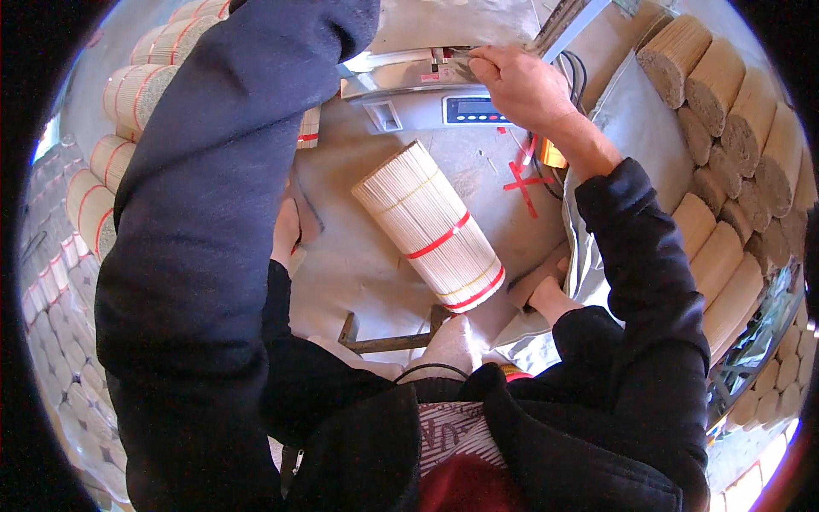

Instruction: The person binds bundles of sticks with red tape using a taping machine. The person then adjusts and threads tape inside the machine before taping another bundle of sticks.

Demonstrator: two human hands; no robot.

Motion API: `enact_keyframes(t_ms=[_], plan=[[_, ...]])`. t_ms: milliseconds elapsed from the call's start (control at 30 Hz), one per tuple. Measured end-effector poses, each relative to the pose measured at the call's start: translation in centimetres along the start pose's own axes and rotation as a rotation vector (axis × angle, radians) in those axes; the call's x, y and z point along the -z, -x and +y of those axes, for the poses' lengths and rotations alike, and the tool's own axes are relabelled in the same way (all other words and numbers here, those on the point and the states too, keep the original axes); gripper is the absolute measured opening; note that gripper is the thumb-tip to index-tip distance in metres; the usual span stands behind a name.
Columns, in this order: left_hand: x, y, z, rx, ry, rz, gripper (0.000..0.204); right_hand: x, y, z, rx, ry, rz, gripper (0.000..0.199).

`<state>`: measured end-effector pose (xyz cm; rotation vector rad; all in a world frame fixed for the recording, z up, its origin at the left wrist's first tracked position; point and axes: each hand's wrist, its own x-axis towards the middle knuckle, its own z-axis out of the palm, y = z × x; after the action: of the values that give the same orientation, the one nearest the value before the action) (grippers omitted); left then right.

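My right hand (531, 90) is at the upper right end of a grey metal machine with a small display panel (472, 110). Its fingers are curled together at the machine's top edge, and what they hold, if anything, is hidden. My left arm (196, 205), in a dark sleeve, reaches up past the top edge, so my left hand is out of the picture. Below the machine, a bundle of thin pale sticks (418, 205) lies tilted on the floor between my feet. Two red bands and a thin yellowish tie wrap round it.
Red-banded stick bundles (141, 94) are stacked on the left. Brown stick bundles (742, 119) are piled on the right beside a pale sheet (618, 136). A red tape cross (527, 183) marks the floor near dark cables (577, 77). A metal bar (388, 344) is near my knees.
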<state>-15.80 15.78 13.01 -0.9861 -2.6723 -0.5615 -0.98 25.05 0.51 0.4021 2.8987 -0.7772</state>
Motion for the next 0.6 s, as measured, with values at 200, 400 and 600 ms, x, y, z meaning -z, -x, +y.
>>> enact_keyframes(t_ms=[200,400,600], plan=[[0.6,0.1,-0.2,0.024,0.021,-0.043,0.035,0.3,-0.4,-0.2,-0.063,0.068,-0.076,0.035],[1.0,0.5,0.0,0.019,0.045,-0.067,0.035,0.4,-1.1,-0.6,-0.091,0.071,-0.103,0.038],[1.5,0.6,0.4,0.053,0.037,-0.096,0.035,-0.2,-1.8,-0.4,-0.131,0.025,-0.073,0.041]])
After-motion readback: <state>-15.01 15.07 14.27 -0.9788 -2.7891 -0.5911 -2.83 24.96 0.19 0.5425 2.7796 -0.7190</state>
